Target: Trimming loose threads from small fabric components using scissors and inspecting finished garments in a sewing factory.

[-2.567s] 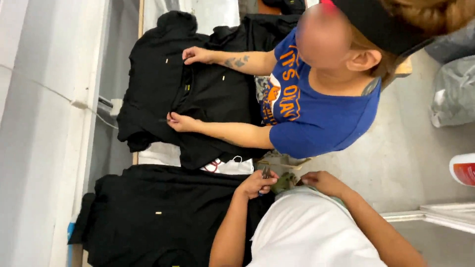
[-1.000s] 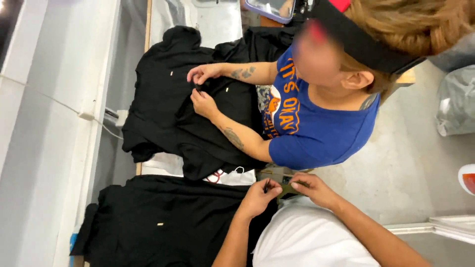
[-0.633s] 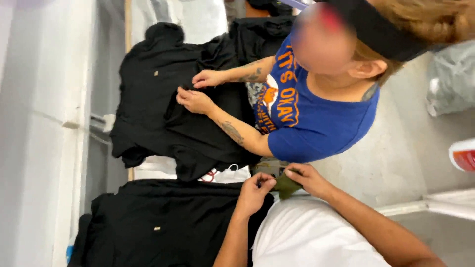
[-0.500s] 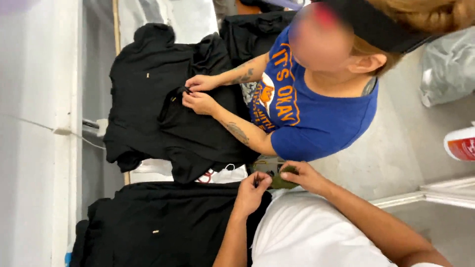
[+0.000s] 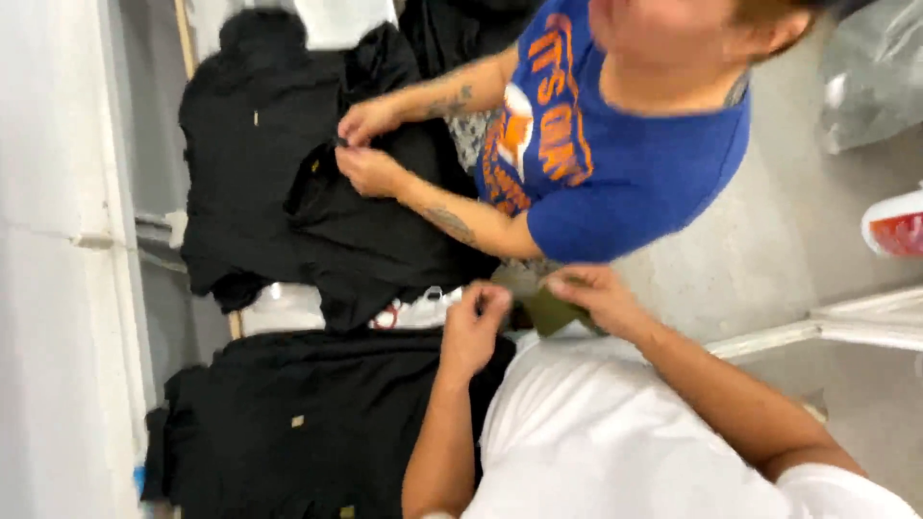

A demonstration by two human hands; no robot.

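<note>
Lying just left of the olive-green cloth (image 5: 550, 309), a black garment (image 5: 317, 423) is spread flat on the table. The left hand (image 5: 474, 327) is curled, and its fingertips are pinched on the near edge of the green cloth. On the other side, the cloth is gripped by the right hand (image 5: 593, 296). Sorting small pieces is judged to be the step in hand. Above the cloth, another black garment (image 5: 279, 183) is handled by a co-worker's hands (image 5: 365, 144). Next, a steady grip is needed.
</note>
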